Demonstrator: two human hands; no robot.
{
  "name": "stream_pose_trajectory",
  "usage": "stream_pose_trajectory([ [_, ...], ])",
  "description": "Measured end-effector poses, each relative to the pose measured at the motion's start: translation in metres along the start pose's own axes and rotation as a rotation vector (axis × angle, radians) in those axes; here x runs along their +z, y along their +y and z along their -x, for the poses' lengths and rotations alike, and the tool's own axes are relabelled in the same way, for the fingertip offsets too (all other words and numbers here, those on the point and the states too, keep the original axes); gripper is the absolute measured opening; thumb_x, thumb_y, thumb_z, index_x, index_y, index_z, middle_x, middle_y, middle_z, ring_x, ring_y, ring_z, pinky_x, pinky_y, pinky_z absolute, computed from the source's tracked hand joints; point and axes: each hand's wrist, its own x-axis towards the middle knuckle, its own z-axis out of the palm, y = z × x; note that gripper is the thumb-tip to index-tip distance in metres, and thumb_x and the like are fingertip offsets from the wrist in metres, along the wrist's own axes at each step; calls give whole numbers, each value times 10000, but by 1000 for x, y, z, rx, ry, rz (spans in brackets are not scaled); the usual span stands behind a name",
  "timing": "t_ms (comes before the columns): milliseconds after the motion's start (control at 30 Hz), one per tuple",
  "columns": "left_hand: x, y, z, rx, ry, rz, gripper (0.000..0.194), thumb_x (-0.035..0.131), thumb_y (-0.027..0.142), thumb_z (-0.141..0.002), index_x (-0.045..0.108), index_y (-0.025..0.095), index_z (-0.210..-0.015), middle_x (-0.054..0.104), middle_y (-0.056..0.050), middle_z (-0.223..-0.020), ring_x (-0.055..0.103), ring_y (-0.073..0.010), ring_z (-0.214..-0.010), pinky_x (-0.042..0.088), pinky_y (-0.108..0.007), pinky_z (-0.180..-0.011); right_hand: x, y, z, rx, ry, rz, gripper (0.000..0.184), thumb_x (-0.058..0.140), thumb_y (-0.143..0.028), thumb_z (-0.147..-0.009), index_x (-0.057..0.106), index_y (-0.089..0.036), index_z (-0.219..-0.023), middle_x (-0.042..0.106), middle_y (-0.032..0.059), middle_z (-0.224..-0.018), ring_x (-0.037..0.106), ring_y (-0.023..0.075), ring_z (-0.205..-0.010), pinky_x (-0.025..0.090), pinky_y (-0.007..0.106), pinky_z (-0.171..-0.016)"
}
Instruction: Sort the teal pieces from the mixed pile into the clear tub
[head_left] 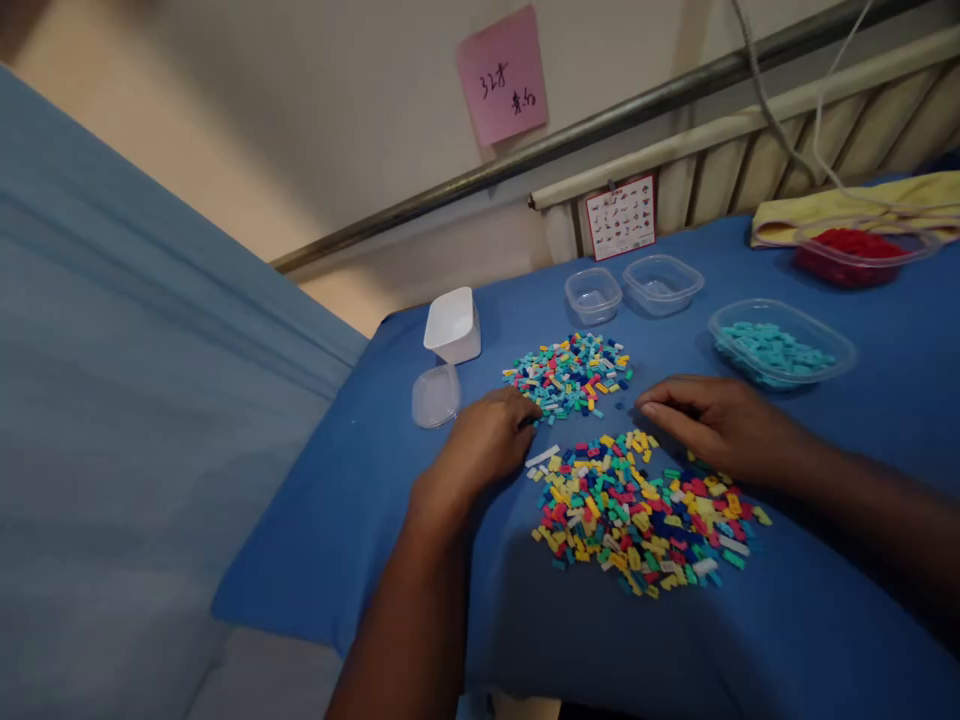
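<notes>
My left hand (489, 437) rests at the left edge of the far pile of small building bricks (568, 372), mostly turquoise with yellow, blue and pink ones mixed in. Its fingers are curled down and closed, and whatever is under them is hidden. On the other side, my right hand (709, 418) lies just above the near pile of mixed building bricks (637, 515). Thumb and fingers come together at the tip; I cannot make out anything between them. A lone dark blue brick (619, 406) lies left of those fingertips.
Behind the piles stand two clear tubs (594, 298) and a white container (454, 335), with a clear lid (436, 397) before it. A tub of turquoise bricks (780, 350) and a tub of red pieces (855, 255) are at right. A blue curtain (135, 400) hangs left.
</notes>
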Motion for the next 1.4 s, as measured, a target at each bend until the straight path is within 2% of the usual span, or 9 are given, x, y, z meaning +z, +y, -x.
stream_pose_trajectory([
  [433,1,0,0,46,-15,-49,194,655,146,-973,786,193,-1107,773,-90,-1072,695,-277,-997,526,-388,-868,3,1,1,-35,16,13,229,605,-400,-1100,802,-286,-1073,836,35,-1037,785,256,-913,611,399,-797],
  [567,1,-1,-5,21,-13,-103,164,610,205,-1005,757,195,-1079,760,-98,-1065,690,-289,-994,502,-392,-837,-1,-14,-3,-164,20,120,211,591,-316,-1102,793,-256,-1083,838,54,-1044,792,252,-946,624,394,-849],
  [700,-2,0,-10,-25,-54,-117,129,608,219,-980,726,192,-1028,750,-93,-1032,678,-274,-906,460,-380,-758,-40,-14,-9,-258,303,406,244,595,-311,-1090,782,-215,-1214,820,144,-1220,767,331,-1151,598,507,-1041],
  [800,-4,2,-12,-26,-71,-137,166,590,272,-1026,732,193,-1059,758,-105,-1063,688,-292,-962,456,-382,-777,-83,7,-5,-22,512,604,488,688,-455,-1032,702,-159,-1419,723,247,-1437,674,458,-1341,521,633,-1149],
  [900,-5,4,-13,-41,-91,-160,199,567,303,-1056,732,192,-1066,762,-115,-1086,691,-297,-978,444,-379,-778,-105,27,4,377,295,594,785,731,-624,-968,599,-132,-1565,722,301,-1411,727,515,-1213,589,644,-1002],
  [1000,-4,7,-13,-118,-92,-145,177,578,311,-1037,717,202,-1036,761,-98,-1043,670,-265,-857,402,-364,-706,-90,26,3,505,148,475,847,667,-643,-994,524,-110,-1637,760,260,-1365,775,445,-1102,618,565,-954],
  [1167,-2,9,-15,-158,-73,-87,112,590,259,-977,686,208,-1003,747,-74,-987,620,-222,-748,354,-346,-647,-44,16,-17,414,218,434,797,569,-634,-1040,557,-68,-1601,707,285,-1465,728,449,-1248,565,602,-1100],
  [1300,1,6,-14,-86,-37,-14,94,579,197,-951,670,196,-972,730,-80,-1002,627,-222,-782,402,-339,-681,-39,16,-23,235,382,460,703,572,-569,-1065,625,-21,-1501,653,339,-1510,622,492,-1416,500,665,-1170],
  [1400,5,3,-12,-11,-8,-7,125,581,146,-930,680,193,-991,722,-84,-1022,641,-235,-838,450,-345,-742,-39,0,-15,-47,495,476,515,597,-460,-1090,683,-77,-1422,654,299,-1528,620,458,-1419,496,649,-1176],
])
